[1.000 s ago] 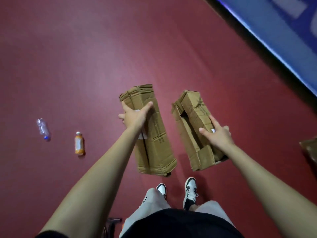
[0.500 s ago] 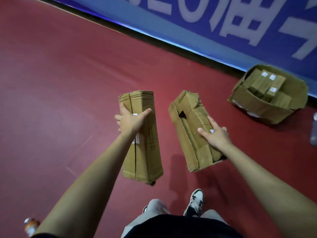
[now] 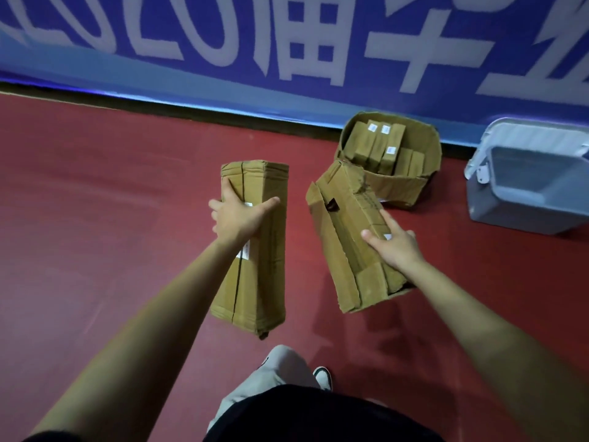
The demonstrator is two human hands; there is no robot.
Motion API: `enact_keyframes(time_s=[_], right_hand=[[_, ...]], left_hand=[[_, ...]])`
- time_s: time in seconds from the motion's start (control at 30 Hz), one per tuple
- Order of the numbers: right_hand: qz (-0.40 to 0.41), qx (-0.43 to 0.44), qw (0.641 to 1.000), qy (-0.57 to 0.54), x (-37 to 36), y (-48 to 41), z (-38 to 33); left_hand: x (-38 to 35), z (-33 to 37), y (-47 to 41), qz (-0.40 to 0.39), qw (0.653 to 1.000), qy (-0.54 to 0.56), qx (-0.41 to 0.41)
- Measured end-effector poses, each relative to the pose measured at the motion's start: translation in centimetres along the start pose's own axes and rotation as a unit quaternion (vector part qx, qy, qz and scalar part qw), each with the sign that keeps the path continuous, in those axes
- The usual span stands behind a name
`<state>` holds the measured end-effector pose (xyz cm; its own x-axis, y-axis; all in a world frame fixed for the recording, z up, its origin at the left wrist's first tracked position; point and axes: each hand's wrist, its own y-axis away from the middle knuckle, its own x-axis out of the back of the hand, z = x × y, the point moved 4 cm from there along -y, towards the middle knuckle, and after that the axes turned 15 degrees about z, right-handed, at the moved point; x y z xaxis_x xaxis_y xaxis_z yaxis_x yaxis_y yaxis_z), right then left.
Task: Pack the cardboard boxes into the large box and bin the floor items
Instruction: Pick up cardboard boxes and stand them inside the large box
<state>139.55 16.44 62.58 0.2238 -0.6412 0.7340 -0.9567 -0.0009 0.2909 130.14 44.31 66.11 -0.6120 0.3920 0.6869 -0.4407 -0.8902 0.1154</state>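
My left hand (image 3: pixel 238 215) grips a long closed cardboard box (image 3: pixel 258 282) from above, held in the air over the red floor. My right hand (image 3: pixel 394 247) holds a second long cardboard box (image 3: pixel 344 231), torn and with loose flaps, tilted toward the upper left. Beyond it, by the wall, the large open cardboard box (image 3: pixel 398 186) stands on the floor with several small boxes (image 3: pixel 379 145) packed upright inside it.
A grey plastic bin (image 3: pixel 529 183) with a hinged lid stands on the floor to the right of the large box. A blue banner with white characters (image 3: pixel 287 43) runs along the back. My legs and one shoe (image 3: pixel 323 378) show at the bottom.
The view has swung from the open floor toward the wall. The two bottles on the floor have left the view; the large box came nearer and the grey bin appeared. Both hands keep their boxes.
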Motion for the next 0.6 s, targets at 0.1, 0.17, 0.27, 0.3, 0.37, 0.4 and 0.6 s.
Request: enact_keyframes(time_s=[0.1,0.17,0.27,0.3,0.37,0.4,0.6], right_hand=[[0.023,-0.025,0.999,-0.018,2.1,-2.8,1.5],[0.041,-0.041,0.998,-0.025,3.4,-4.9,2.2],[0.062,-0.058,0.996,-0.035,5.1,-8.8,2.9],[0.071,-0.063,0.995,-0.034,5.7,-10.3,3.0],[0.092,-0.072,0.993,-0.022,6.9,-13.8,3.0],[0.107,-0.075,0.991,-0.011,7.6,-15.7,3.1],[0.169,-0.128,0.976,0.037,11.2,-25.3,3.9]], left_hand=[[-3.8,4.3,-0.7,-0.024,0.999,-0.008,-0.039],[-6.6,6.9,-1.4,-0.044,0.997,-0.008,-0.056],[-10.8,10.6,-3.0,-0.071,0.995,0.000,-0.071],[-12.3,12.0,-3.7,-0.079,0.994,0.004,-0.075],[-15.2,14.8,-5.5,-0.093,0.992,0.012,-0.078],[-16.7,16.3,-6.5,-0.101,0.992,0.020,-0.079],[-24.5,25.6,-11.7,-0.161,0.983,0.060,-0.071]])
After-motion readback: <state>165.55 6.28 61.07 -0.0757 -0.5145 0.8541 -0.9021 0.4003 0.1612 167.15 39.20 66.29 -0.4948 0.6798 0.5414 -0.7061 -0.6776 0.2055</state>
